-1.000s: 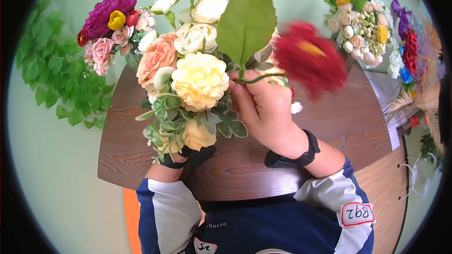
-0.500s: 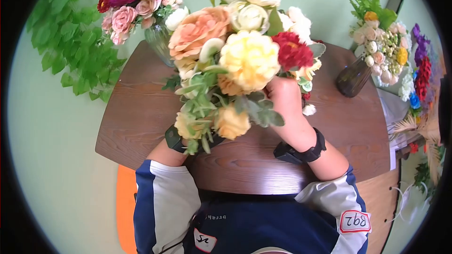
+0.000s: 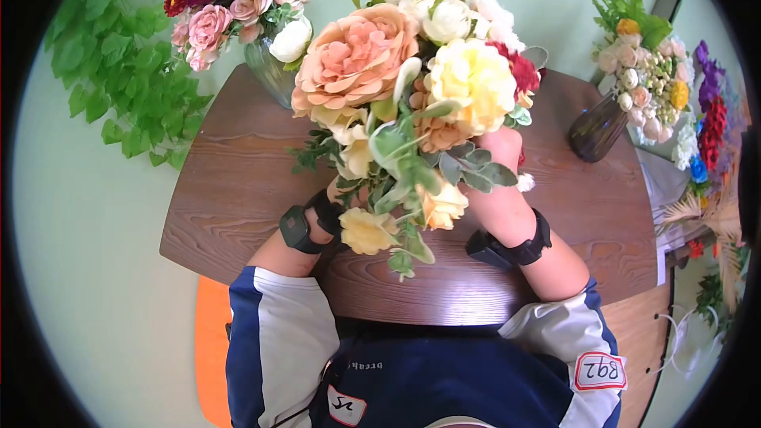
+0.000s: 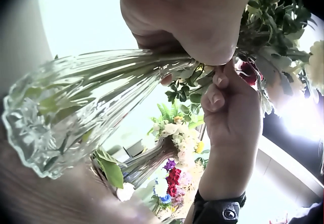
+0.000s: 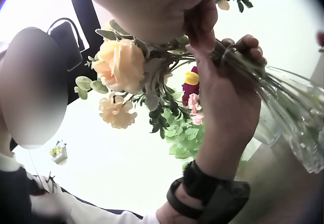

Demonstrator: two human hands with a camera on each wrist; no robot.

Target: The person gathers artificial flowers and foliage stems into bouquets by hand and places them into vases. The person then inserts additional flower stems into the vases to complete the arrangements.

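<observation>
A clear ribbed glass vase is tilted, its neck gripped by my left hand; the bouquet mostly hides this hand in the head view. Out of the vase rise a peach rose, a pale yellow flower, white blooms and trailing leaves. At the bouquet's right side is a dark red flower, partly covered. My right hand is behind the flowers there. The right wrist view has its curled fingers pinching among the stems just above my left hand; which stem is unclear.
On the brown table stand a glass vase of pink and purple flowers at the back left and a dark vase at the right. A white flower lies beyond my right forearm. Green foliage hangs at left.
My right hand has brought the red flower from out at the right in against the bouquet's side. The bouquet has turned and shifted right; the head view has also moved.
</observation>
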